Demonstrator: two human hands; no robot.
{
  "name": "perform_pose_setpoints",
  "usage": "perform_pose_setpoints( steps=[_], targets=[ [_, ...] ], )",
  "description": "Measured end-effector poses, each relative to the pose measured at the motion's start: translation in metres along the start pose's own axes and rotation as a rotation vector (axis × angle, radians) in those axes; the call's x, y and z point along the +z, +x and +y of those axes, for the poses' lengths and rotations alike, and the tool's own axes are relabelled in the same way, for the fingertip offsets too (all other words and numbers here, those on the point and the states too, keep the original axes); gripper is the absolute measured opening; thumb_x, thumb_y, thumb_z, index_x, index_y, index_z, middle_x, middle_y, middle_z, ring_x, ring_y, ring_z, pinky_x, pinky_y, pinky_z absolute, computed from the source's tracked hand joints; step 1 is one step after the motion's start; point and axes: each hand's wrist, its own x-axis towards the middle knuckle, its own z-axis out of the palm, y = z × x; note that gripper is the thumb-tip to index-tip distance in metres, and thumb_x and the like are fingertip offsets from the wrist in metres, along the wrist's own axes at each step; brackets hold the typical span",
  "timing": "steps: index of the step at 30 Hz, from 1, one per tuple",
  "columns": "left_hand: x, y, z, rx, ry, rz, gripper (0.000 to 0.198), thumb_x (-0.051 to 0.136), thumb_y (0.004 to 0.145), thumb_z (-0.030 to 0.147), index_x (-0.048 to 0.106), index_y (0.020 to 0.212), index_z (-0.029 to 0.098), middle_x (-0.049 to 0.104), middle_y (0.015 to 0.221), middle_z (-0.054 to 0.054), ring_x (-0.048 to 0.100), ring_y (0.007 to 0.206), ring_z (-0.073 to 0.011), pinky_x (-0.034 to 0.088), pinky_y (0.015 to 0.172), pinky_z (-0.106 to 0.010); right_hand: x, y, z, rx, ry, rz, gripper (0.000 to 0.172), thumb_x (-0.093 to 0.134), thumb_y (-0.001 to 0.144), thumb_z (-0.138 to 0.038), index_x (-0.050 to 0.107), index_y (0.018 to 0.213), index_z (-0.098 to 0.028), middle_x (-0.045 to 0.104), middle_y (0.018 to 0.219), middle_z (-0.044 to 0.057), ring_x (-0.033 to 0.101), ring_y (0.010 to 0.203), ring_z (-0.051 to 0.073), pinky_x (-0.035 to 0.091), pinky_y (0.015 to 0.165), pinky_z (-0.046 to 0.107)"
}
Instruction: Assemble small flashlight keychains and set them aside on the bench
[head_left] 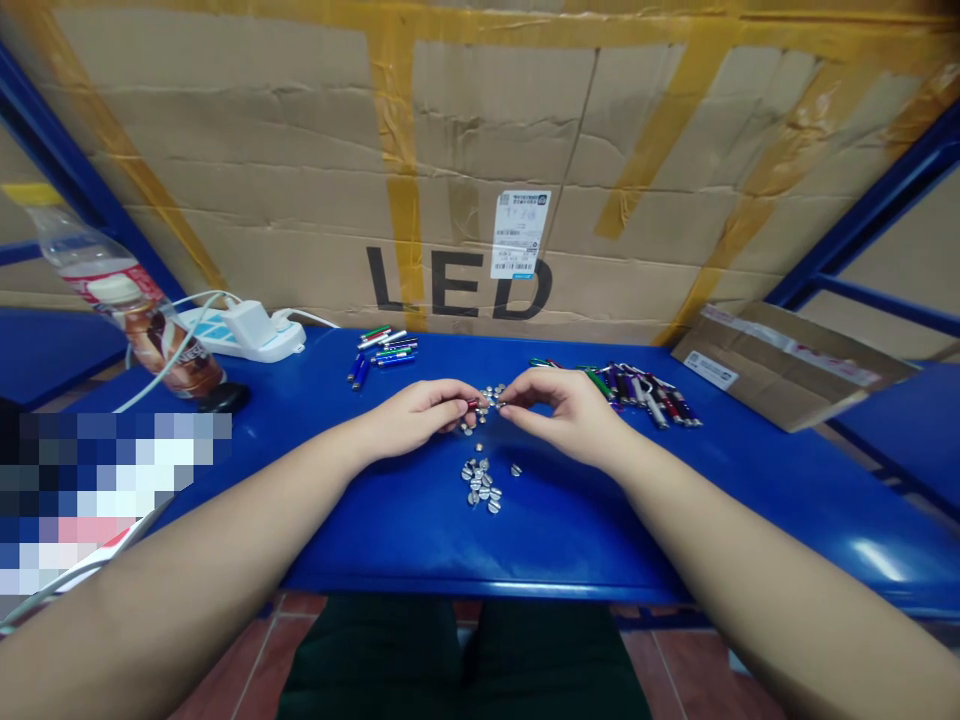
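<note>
My left hand (427,415) is closed around a small red metal tube (472,404), most of it hidden by the fingers. Close beside it, my right hand (559,410) pinches a tiny silver piece (502,404) between thumb and forefinger; its exact kind is too small to tell. Small shiny round pieces (491,393), looking like button cells, lie on the blue table between and behind the fingers. Nearer the front edge is a loose cluster of silver discs (484,485), several with a line across them.
Several coloured metal tubes (384,355) lie at the back left. A larger pile of similar tubes (652,395), some with cords, is right of my right hand. A white power strip (255,335), bottles (169,345) and a small carton (787,360) flank the blue table (585,540). A large cardboard box (300,200) stands behind.
</note>
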Motion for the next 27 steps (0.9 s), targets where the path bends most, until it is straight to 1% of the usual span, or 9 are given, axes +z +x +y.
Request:
perform_pose_setpoints(
  steps=[5,9,12,14,16,19,21,23,27],
  targets=[
    [0.003,-0.002,0.004,-0.025,0.008,-0.017,0.033,0.064,0.095,0.037,0.069,0.117,0.014,0.074,0.095,-0.007,0.061,0.074,-0.0134,0.049,0.068,-0.026,0.011,0.0,0.0,-0.017,0.03,0.02,0.013,0.074,0.09,-0.033,0.076,0.095,-0.021,0.078,0.094,0.006,0.074,0.085,0.02,0.062,0.082,0.037],
    [0.005,-0.002,0.004,0.052,0.067,0.009,0.027,0.064,0.095,0.037,0.07,0.111,0.015,0.074,0.095,-0.006,0.065,0.082,-0.0156,0.051,0.073,-0.028,0.011,0.002,-0.002,-0.064,-0.016,0.016,0.01,0.072,0.091,-0.029,0.077,0.094,-0.022,0.079,0.094,0.006,0.074,0.083,0.02,0.061,0.08,0.036],
    [0.006,-0.002,0.004,0.092,0.101,0.025,0.027,0.064,0.095,0.037,0.07,0.111,0.016,0.073,0.094,-0.005,0.065,0.084,-0.0163,0.051,0.075,-0.029,0.01,0.003,-0.003,-0.101,-0.028,0.031,0.009,0.073,0.09,-0.029,0.077,0.092,-0.022,0.079,0.093,0.006,0.073,0.082,0.02,0.06,0.078,0.036],
    [0.007,-0.002,0.005,0.094,0.115,0.023,0.03,0.063,0.095,0.04,0.07,0.111,0.015,0.072,0.091,-0.005,0.063,0.08,-0.0157,0.05,0.073,-0.028,0.01,0.003,-0.002,-0.087,-0.005,0.031,0.009,0.074,0.089,-0.031,0.078,0.091,-0.022,0.079,0.092,0.007,0.072,0.082,0.02,0.059,0.078,0.035],
    [0.008,-0.002,0.006,0.085,0.125,0.022,0.031,0.062,0.096,0.043,0.07,0.107,0.015,0.068,0.085,-0.003,0.058,0.073,-0.0138,0.047,0.067,-0.026,0.011,0.002,0.0,-0.033,0.056,0.026,0.012,0.076,0.088,-0.033,0.077,0.091,-0.021,0.078,0.092,0.006,0.072,0.081,0.02,0.059,0.076,0.035],
    [0.011,-0.004,0.008,0.048,0.119,0.027,0.035,0.058,0.098,0.048,0.069,0.101,0.014,0.059,0.077,0.0,0.048,0.061,-0.0101,0.039,0.057,-0.023,0.015,0.002,0.005,0.062,0.186,0.018,0.018,0.078,0.085,-0.038,0.075,0.089,-0.02,0.078,0.089,0.006,0.072,0.078,0.02,0.058,0.073,0.034],
    [0.013,-0.005,0.009,0.008,0.104,0.027,0.039,0.056,0.099,0.051,0.067,0.098,0.014,0.053,0.073,0.002,0.042,0.056,-0.0086,0.034,0.051,-0.022,0.016,0.002,0.007,0.094,0.231,0.006,0.021,0.078,0.085,-0.04,0.073,0.088,-0.02,0.078,0.087,0.005,0.071,0.076,0.02,0.058,0.07,0.033],
    [0.015,-0.005,0.01,-0.032,0.081,0.014,0.041,0.056,0.098,0.054,0.064,0.092,0.014,0.048,0.069,0.004,0.039,0.053,-0.0079,0.03,0.049,-0.021,0.015,0.003,0.008,0.058,0.184,-0.011,0.02,0.076,0.087,-0.04,0.073,0.086,-0.021,0.077,0.085,0.005,0.07,0.076,0.019,0.057,0.07,0.033],
    [0.017,-0.005,0.012,-0.108,-0.009,-0.042,0.043,0.06,0.095,0.057,0.057,0.083,0.015,0.046,0.067,0.005,0.039,0.05,-0.0067,0.03,0.047,-0.02,0.008,0.003,0.006,-0.145,-0.031,-0.072,0.015,0.072,0.091,-0.032,0.073,0.081,-0.021,0.075,0.081,0.004,0.068,0.075,0.018,0.053,0.074,0.033]
  ],
)
